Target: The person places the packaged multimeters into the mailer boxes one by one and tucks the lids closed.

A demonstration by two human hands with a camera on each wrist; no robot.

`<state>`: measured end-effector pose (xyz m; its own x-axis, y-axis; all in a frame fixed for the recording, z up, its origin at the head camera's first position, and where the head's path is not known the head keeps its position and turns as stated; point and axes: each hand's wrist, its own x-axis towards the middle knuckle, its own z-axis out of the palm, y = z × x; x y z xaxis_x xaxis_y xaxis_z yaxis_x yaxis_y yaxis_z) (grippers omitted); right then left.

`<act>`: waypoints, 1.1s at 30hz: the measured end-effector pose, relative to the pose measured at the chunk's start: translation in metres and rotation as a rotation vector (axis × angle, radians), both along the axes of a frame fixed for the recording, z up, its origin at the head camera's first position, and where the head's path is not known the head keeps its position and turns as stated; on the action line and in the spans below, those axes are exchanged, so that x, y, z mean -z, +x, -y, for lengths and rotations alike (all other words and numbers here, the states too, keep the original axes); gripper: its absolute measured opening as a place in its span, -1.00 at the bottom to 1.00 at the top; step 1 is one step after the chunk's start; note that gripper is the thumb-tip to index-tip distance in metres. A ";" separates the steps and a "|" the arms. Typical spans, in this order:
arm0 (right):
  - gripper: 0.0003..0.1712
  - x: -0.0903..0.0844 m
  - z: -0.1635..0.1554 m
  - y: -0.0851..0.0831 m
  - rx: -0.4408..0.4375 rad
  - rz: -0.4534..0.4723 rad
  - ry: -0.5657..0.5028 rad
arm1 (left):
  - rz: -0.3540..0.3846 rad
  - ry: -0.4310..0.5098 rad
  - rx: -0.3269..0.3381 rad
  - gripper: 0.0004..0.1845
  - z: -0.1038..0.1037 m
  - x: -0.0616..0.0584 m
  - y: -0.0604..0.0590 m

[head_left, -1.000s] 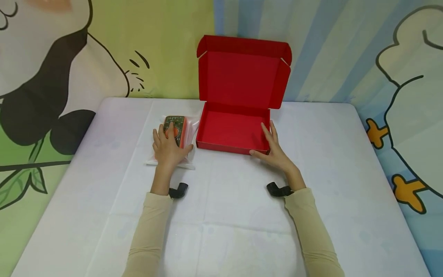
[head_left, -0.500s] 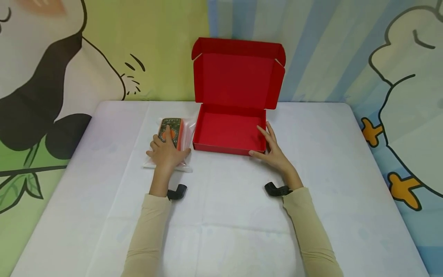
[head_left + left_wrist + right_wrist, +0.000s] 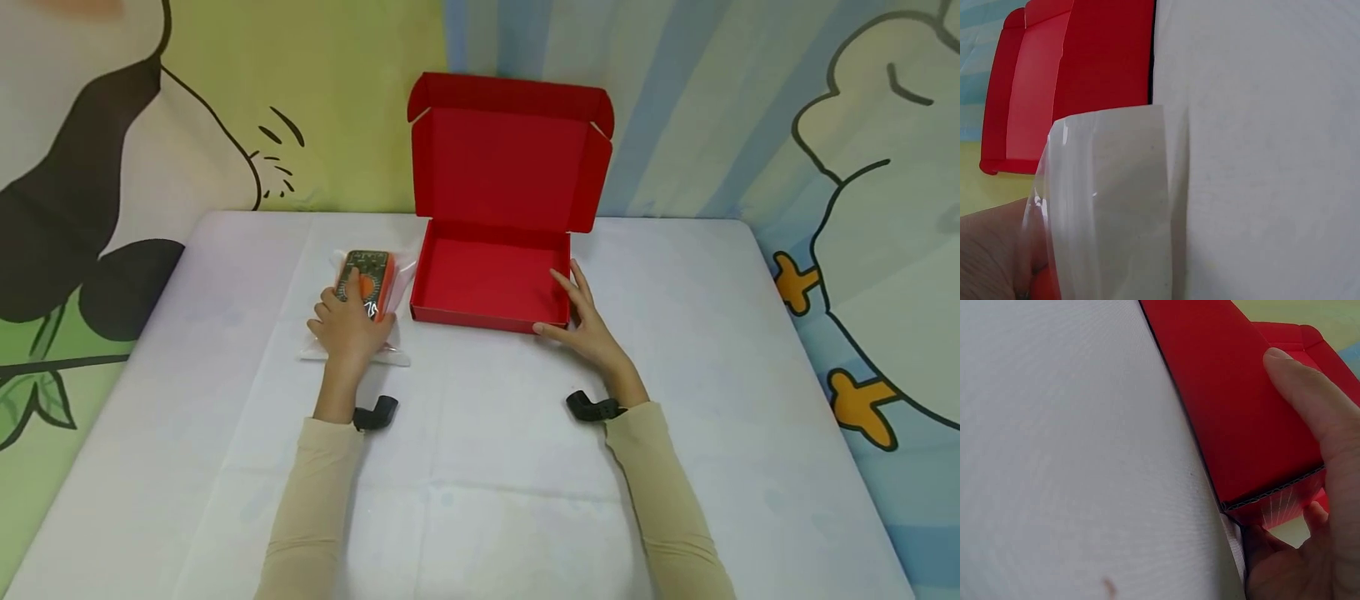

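Red inside and out, the box (image 3: 487,271) sits on the table (image 3: 480,467), lid (image 3: 506,167) raised at 12 o'clock. At its 9 o'clock lies the meter (image 3: 372,271) in a clear bag (image 3: 393,357), left hand (image 3: 348,327) clamped round it; the right hand (image 3: 588,327) grips the box's 4 o'clock corner, thumb and fingers apart.

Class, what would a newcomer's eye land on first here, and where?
The red box, its lid raised, stands out first, at the far side of the white table, with the right hand at its near right corner. Next comes an orange-dialled meter in a clear bag left of the box, under the left hand.
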<state>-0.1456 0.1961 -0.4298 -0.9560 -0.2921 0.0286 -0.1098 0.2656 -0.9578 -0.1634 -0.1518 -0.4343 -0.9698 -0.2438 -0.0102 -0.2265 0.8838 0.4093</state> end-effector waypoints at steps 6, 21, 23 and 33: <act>-0.04 0.000 0.001 0.000 0.007 -0.002 -0.004 | -0.007 0.005 0.012 -0.08 0.002 -0.002 0.001; 0.01 0.004 0.001 0.000 0.002 -0.009 -0.014 | -0.003 0.016 0.004 -0.09 0.010 -0.004 0.000; 0.00 0.004 0.001 0.000 0.005 -0.009 -0.010 | -0.004 0.021 -0.001 -0.10 0.012 -0.005 0.001; -0.04 0.005 0.002 -0.001 0.008 0.002 -0.014 | -0.023 0.042 -0.019 -0.11 0.020 -0.011 0.000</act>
